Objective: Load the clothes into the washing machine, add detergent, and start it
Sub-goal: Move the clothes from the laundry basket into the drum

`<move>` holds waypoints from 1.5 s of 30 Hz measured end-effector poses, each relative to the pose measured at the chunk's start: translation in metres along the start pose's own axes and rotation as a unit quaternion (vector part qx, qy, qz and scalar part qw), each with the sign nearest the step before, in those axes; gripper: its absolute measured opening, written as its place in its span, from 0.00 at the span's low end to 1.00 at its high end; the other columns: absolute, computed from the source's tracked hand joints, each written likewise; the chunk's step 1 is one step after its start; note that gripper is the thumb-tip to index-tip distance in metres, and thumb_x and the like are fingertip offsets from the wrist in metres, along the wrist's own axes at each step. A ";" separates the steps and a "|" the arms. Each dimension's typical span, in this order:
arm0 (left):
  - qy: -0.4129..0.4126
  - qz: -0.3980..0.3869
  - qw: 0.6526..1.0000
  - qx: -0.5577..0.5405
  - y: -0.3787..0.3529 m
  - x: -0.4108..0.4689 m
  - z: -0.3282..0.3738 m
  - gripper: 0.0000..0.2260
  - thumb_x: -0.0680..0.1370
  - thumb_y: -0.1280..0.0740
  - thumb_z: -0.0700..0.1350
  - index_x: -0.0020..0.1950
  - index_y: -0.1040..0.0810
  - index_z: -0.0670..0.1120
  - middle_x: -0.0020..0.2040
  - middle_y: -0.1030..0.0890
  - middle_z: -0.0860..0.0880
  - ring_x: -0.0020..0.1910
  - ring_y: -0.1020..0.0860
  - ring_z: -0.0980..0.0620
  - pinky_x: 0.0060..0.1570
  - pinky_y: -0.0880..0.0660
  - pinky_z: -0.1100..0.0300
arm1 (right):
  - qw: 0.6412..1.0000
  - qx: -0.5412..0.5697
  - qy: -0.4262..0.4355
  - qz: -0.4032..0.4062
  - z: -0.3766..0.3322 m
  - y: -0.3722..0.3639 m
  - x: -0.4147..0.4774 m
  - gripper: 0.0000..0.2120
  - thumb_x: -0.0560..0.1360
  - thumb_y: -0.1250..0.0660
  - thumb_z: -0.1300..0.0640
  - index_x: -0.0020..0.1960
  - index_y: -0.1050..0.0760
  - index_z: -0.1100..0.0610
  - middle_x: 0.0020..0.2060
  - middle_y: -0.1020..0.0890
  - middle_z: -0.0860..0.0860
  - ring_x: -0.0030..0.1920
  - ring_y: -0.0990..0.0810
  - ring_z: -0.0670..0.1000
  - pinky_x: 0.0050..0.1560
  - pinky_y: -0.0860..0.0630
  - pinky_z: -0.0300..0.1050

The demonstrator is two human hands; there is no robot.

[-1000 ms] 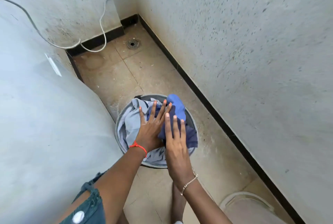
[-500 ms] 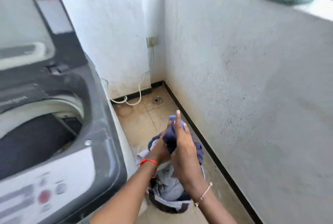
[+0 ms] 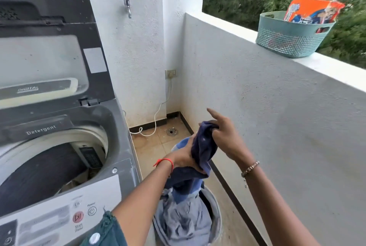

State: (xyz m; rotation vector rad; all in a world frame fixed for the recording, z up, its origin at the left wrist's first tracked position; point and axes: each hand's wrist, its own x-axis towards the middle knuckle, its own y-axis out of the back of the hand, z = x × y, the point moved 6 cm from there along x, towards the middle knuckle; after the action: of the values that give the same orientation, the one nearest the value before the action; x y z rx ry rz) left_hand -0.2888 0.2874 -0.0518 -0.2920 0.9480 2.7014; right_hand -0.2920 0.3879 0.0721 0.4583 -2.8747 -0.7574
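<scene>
A dark blue garment (image 3: 202, 146) is lifted above a grey bucket (image 3: 214, 206) that holds several more clothes, among them a light grey cloth (image 3: 182, 222). My left hand (image 3: 183, 156) grips the garment from the left and my right hand (image 3: 225, 136) pinches its top, index finger pointing out. The top-loading washing machine (image 3: 122, 166) stands at the left with its lid (image 3: 49, 51) raised, its drum open and dark cloth inside. An orange detergent packet (image 3: 313, 11) sits in a teal basket (image 3: 287, 39) on the balcony wall.
The balcony wall ledge (image 3: 336, 69) runs along the right. A white cable (image 3: 158, 111) drops from a wall socket (image 3: 170, 73) to the tiled floor near a drain (image 3: 172, 132). A tap (image 3: 127, 6) sticks out of the back wall. The machine's start button (image 3: 78, 217) faces me.
Both hands went from pressing on the clothes in the bucket to lifting the dark blue garment upward. My view rose from the floor to the machine and the balcony ledge.
</scene>
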 end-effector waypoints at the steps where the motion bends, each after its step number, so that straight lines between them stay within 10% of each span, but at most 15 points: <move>1: -0.002 0.007 1.000 -0.011 0.001 -0.001 -0.007 0.55 0.59 0.20 0.48 0.75 0.53 0.43 0.68 0.37 0.52 0.68 0.35 0.51 0.61 0.39 0.71 | 1.000 0.011 0.020 -0.010 -0.015 0.004 -0.001 0.34 0.69 0.50 0.76 0.73 0.40 0.57 0.57 0.21 0.57 0.59 0.23 0.54 0.61 0.26 0.48; 4: 0.030 0.027 0.998 -0.056 0.013 -0.001 -0.029 0.60 0.51 0.19 0.56 0.74 0.50 0.46 0.66 0.34 0.54 0.64 0.33 0.58 0.61 0.32 0.69 | 0.995 0.030 0.090 -0.037 -0.067 0.007 -0.003 0.34 0.70 0.50 0.76 0.73 0.42 0.56 0.54 0.19 0.54 0.53 0.21 0.51 0.55 0.24 0.42; 7: 0.043 0.043 0.995 -0.074 0.040 -0.023 -0.025 0.39 0.59 0.19 0.47 0.65 0.32 0.43 0.56 0.25 0.53 0.57 0.29 0.57 0.45 0.33 0.79 | 0.987 0.050 0.151 -0.027 -0.122 0.008 0.003 0.34 0.69 0.50 0.76 0.73 0.41 0.56 0.55 0.19 0.54 0.58 0.23 0.47 0.62 0.27 0.41; 10: 0.009 0.148 0.988 -0.051 0.079 -0.046 -0.015 0.17 0.75 0.34 0.32 0.59 0.35 0.45 0.50 0.26 0.52 0.54 0.33 0.55 0.40 0.33 0.78 | 0.973 0.079 0.216 -0.037 -0.183 -0.001 0.010 0.34 0.69 0.50 0.76 0.72 0.40 0.56 0.56 0.19 0.55 0.61 0.24 0.47 0.66 0.31 0.41; 15: -0.022 0.319 0.943 -0.090 0.169 -0.084 0.007 0.10 0.77 0.34 0.44 0.56 0.29 0.47 0.50 0.23 0.52 0.56 0.28 0.53 0.44 0.35 0.79 | 0.938 0.148 0.309 -0.047 -0.286 -0.026 0.014 0.33 0.68 0.49 0.77 0.71 0.37 0.59 0.55 0.19 0.56 0.57 0.23 0.44 0.64 0.30 0.38; 18: -0.053 0.377 0.920 -0.092 0.229 -0.116 0.021 0.26 0.67 0.33 0.60 0.57 0.23 0.43 0.56 0.22 0.49 0.56 0.26 0.54 0.46 0.39 0.80 | 0.911 0.205 0.354 -0.052 -0.344 -0.034 0.016 0.32 0.68 0.49 0.77 0.70 0.36 0.60 0.55 0.19 0.58 0.58 0.22 0.48 0.65 0.29 0.45; 22: -0.073 0.499 0.857 -0.105 0.314 -0.188 0.020 0.07 0.72 0.28 0.44 0.43 0.24 0.42 0.36 0.25 0.55 0.34 0.27 0.70 0.34 0.35 0.80 | 0.857 0.274 0.433 -0.051 -0.410 -0.045 0.012 0.31 0.68 0.49 0.77 0.69 0.35 0.62 0.55 0.20 0.60 0.60 0.22 0.50 0.62 0.26 0.46; 27: -0.075 0.642 0.745 -0.165 0.374 -0.297 -0.020 0.09 0.69 0.38 0.51 0.33 0.35 0.48 0.26 0.29 0.52 0.42 0.31 0.53 0.36 0.34 0.68 | 0.828 0.116 0.549 0.000 -0.403 -0.112 0.012 0.35 0.64 0.47 0.76 0.69 0.33 0.59 0.64 0.25 0.57 0.63 0.26 0.52 0.63 0.29 0.44; 30: -0.027 0.667 0.742 -0.060 0.387 -0.352 -0.068 0.23 0.68 0.39 0.52 0.63 0.31 0.54 0.45 0.17 0.56 0.51 0.20 0.51 0.57 0.28 0.48 | 0.838 -0.140 0.511 -0.129 -0.332 -0.215 0.031 0.48 0.66 0.39 0.71 0.74 0.59 0.40 0.76 0.56 0.49 0.76 0.54 0.54 0.72 0.46 0.60; 33: 0.142 0.582 0.722 0.346 0.378 -0.363 -0.126 0.50 0.64 0.35 0.30 0.75 0.59 0.59 0.75 0.41 0.42 0.72 0.39 0.37 0.60 0.33 0.32 | 0.823 -0.337 0.420 -0.181 -0.243 -0.310 0.042 0.57 0.64 0.35 0.65 0.67 0.78 0.38 0.69 0.76 0.49 0.73 0.67 0.58 0.71 0.53 0.65; 35: 0.206 0.462 0.733 0.455 0.356 -0.344 -0.175 0.56 0.56 0.34 0.29 0.76 0.59 0.52 0.76 0.48 0.41 0.73 0.43 0.36 0.59 0.34 0.32 | 0.806 -0.377 0.418 -0.184 -0.202 -0.360 0.040 0.63 0.53 0.31 0.65 0.73 0.70 0.47 0.74 0.66 0.55 0.74 0.53 0.59 0.63 0.36 0.68; 41: 0.239 0.202 0.837 0.450 0.284 -0.292 -0.286 0.69 0.41 0.21 0.51 0.77 0.54 0.48 0.74 0.37 0.44 0.73 0.40 0.45 0.62 0.38 0.35 | 0.797 -0.407 0.353 -0.274 -0.121 -0.454 0.044 0.65 0.48 0.22 0.55 0.76 0.58 0.53 0.71 0.37 0.56 0.67 0.30 0.52 0.56 0.25 0.59; 43: 0.264 0.151 0.848 0.434 0.274 -0.282 -0.302 0.73 0.41 0.23 0.62 0.76 0.63 0.48 0.74 0.36 0.46 0.74 0.43 0.45 0.66 0.45 0.36 | 0.797 -0.411 0.337 -0.287 -0.110 -0.465 0.044 0.55 0.59 0.26 0.55 0.76 0.57 0.52 0.73 0.47 0.55 0.72 0.38 0.51 0.65 0.35 0.59; 45: 0.266 0.147 0.856 0.419 0.268 -0.271 -0.310 0.68 0.55 0.23 0.60 0.67 0.80 0.53 0.76 0.56 0.49 0.74 0.61 0.47 0.66 0.61 0.38 | 0.775 -0.429 0.326 -0.329 -0.102 -0.475 0.041 0.47 0.68 0.35 0.62 0.75 0.64 0.50 0.73 0.63 0.52 0.75 0.58 0.50 0.72 0.55 0.59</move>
State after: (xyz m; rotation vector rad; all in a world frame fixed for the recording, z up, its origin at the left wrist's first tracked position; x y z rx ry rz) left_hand -0.0847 -0.1590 -0.0601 -0.7581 2.3633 2.1444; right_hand -0.1880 -0.0654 -0.0750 1.2596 -1.4528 -1.4969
